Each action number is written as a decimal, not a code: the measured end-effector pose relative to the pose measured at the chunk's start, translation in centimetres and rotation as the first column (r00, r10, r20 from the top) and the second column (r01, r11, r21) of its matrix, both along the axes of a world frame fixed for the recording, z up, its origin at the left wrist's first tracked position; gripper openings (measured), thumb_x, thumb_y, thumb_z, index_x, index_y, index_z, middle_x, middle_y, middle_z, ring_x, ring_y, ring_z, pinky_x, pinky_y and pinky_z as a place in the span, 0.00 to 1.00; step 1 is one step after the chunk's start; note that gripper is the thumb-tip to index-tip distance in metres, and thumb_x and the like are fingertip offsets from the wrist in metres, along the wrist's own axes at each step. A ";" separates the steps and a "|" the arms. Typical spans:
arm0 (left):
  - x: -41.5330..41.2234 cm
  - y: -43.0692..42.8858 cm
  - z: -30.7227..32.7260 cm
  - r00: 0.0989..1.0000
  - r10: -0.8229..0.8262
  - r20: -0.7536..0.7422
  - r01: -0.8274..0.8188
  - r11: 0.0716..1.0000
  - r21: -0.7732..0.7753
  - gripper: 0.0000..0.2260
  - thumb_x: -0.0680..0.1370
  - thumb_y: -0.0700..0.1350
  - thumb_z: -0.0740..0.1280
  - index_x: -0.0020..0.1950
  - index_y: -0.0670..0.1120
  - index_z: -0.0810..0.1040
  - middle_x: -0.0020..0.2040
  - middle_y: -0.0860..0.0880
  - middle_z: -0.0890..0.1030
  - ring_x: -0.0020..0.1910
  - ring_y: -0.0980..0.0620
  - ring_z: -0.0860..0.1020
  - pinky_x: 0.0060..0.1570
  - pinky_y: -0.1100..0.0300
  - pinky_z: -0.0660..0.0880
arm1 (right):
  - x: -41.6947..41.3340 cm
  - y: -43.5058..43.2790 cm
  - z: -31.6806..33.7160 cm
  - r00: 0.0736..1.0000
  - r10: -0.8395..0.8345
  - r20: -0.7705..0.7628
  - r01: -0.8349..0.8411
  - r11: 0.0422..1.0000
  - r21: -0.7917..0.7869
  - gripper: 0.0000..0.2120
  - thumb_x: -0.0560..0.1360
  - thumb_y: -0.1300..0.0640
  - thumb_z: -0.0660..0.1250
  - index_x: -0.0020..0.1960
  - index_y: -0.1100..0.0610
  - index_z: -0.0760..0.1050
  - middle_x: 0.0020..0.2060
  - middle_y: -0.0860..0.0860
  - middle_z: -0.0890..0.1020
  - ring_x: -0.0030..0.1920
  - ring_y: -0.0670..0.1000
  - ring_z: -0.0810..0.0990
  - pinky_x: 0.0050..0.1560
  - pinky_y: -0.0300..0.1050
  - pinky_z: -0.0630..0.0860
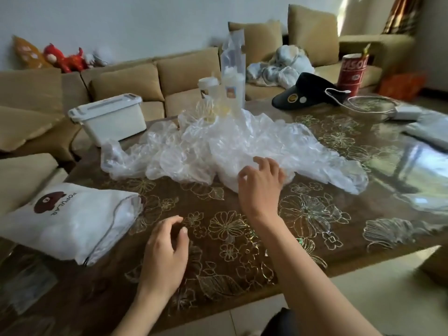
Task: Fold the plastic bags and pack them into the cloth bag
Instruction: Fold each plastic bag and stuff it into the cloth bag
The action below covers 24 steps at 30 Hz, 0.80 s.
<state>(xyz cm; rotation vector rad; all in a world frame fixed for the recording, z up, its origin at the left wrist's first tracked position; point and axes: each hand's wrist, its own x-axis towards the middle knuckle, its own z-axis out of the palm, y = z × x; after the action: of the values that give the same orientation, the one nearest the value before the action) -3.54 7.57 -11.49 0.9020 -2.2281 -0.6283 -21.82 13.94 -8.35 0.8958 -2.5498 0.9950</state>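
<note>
**Right hand at the pile, left hand free**

My right hand (261, 183) is at the near edge of the pile (218, 151) of crumpled clear plastic on the table (218, 204). Its fingers are spread and loosely bent over the plastic and clamped on nothing; I cannot tell if the tips touch it.

My left hand (167, 248) hangs over the table, nearer me than the pile and a little to its left. Its fingers are loosely curled, the thumb apart, holding nothing.

The cloth bag (68, 221) lies flat, left of the pile and nearer me. Its mouth is turned rightward, and pale crumpled stuff shows inside.

Just behind the pile stand bottles (232, 86). Behind it to the right lies a black cap (303, 93), with a red can (352, 71) past that. A white box (109, 117) sits behind the pile to the left.
</note>
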 end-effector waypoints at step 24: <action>-0.6 0.4 1.0 0.951 0.309 -0.015 -0.307 0.948 0.078 0.25 0.82 0.56 0.49 0.41 0.38 0.75 0.42 0.40 0.77 0.45 0.41 0.77 0.45 0.54 0.69 | 5.7 10.8 -3.2 0.770 0.631 -0.089 -0.637 0.765 -0.092 0.11 0.75 0.54 0.59 0.48 0.55 0.79 0.45 0.48 0.81 0.47 0.48 0.77 0.50 0.44 0.73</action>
<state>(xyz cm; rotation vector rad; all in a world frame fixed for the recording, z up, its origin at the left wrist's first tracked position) -4.14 8.00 -10.46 1.2423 -1.9925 -0.5746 -16.14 24.78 -11.53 1.7914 -2.1244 1.2462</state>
